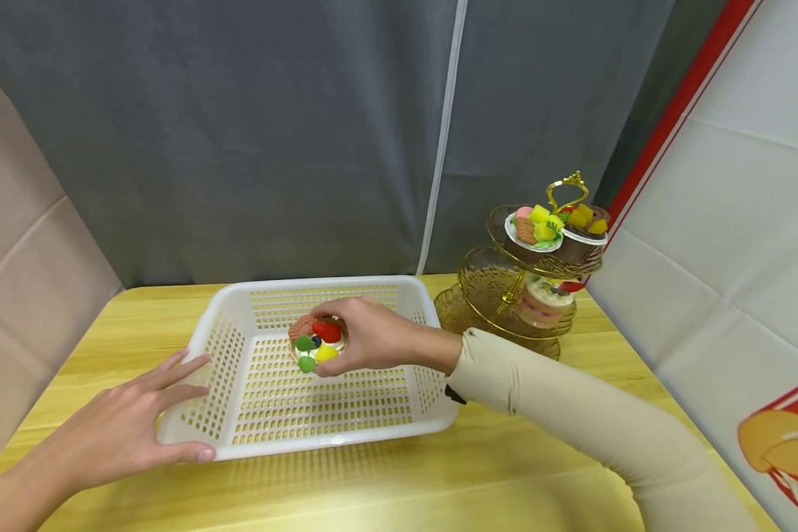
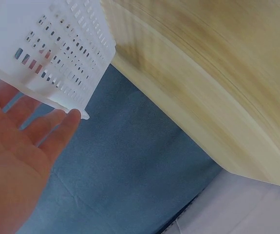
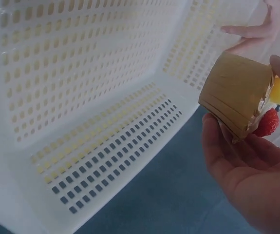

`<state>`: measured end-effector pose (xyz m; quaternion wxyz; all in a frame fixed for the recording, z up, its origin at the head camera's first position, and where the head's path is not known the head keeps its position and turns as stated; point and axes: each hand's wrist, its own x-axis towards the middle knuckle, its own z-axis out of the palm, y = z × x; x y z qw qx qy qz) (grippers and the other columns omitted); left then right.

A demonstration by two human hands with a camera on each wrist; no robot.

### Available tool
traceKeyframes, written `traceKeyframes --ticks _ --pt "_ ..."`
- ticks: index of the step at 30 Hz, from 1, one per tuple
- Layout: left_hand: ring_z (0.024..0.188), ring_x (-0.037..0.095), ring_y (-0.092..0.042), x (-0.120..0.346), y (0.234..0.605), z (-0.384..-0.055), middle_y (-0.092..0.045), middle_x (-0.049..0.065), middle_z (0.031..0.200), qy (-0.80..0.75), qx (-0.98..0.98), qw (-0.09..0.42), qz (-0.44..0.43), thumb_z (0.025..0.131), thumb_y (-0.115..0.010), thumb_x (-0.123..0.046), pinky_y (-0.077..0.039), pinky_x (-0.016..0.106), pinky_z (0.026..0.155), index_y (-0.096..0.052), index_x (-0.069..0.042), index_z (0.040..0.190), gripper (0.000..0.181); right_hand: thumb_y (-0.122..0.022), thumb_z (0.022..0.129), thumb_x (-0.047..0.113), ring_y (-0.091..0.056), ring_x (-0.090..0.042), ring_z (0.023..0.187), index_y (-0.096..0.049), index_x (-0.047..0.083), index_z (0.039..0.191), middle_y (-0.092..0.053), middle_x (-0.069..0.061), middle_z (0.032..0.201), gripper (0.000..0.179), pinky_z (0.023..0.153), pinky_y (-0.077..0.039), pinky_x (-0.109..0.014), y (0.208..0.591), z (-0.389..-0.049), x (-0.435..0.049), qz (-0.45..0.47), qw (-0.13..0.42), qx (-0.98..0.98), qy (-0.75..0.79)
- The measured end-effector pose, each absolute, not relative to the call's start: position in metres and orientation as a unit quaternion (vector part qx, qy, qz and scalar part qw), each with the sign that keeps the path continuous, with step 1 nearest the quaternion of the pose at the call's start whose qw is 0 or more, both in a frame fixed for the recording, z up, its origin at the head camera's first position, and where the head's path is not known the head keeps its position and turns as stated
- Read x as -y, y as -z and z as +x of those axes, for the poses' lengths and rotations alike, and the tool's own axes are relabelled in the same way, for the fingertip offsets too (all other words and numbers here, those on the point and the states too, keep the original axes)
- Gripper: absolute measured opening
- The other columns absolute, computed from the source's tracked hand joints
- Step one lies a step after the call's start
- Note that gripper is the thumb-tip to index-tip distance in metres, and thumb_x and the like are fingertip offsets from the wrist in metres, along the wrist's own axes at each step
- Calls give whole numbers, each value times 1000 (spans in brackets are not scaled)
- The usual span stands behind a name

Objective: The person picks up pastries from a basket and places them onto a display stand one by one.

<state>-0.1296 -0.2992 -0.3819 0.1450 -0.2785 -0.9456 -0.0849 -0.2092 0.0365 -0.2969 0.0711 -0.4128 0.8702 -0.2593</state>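
Observation:
My right hand (image 1: pixel 372 336) holds a small fruit-topped cake (image 1: pixel 315 343) above the floor of a white plastic basket (image 1: pixel 335 441). Strawberry, yellow fruit and green leaves sit on the cake's top. Its smooth brown side (image 3: pixel 237 90) faces the camera in the right wrist view, with the thumb and fingers gripping it near the topping. My left hand (image 1: pixel 129 421) is spread at the basket's left end, fingers extended. From the left wrist view, the fingertips (image 2: pixel 71 119) lie right at the basket rim.
A gold-trimmed two-tier stand (image 1: pixel 505 295) stands right of the basket. Fruit-topped cups (image 1: pixel 533 230) fill its upper tier, and a layered cake (image 1: pixel 544 303) sits lower down. Grey curtain (image 1: pixel 273 148) hangs behind the wooden table (image 1: pixel 306 491); pale panels rise at both sides.

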Motion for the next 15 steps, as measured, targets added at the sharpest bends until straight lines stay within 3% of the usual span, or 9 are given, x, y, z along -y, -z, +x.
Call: traceKeyframes --ticks 15 --pt "136 34 -44 301 383 -131 -50 4 147 87 945 147 -280 62 -78 -72 -49 51 65 -73 -17 111 74 -80 75 27 -59 -7 98 -64 11 127 -67 5 113 57 82 -50 -23 299 -196 -91 -416 -34 -854 312"
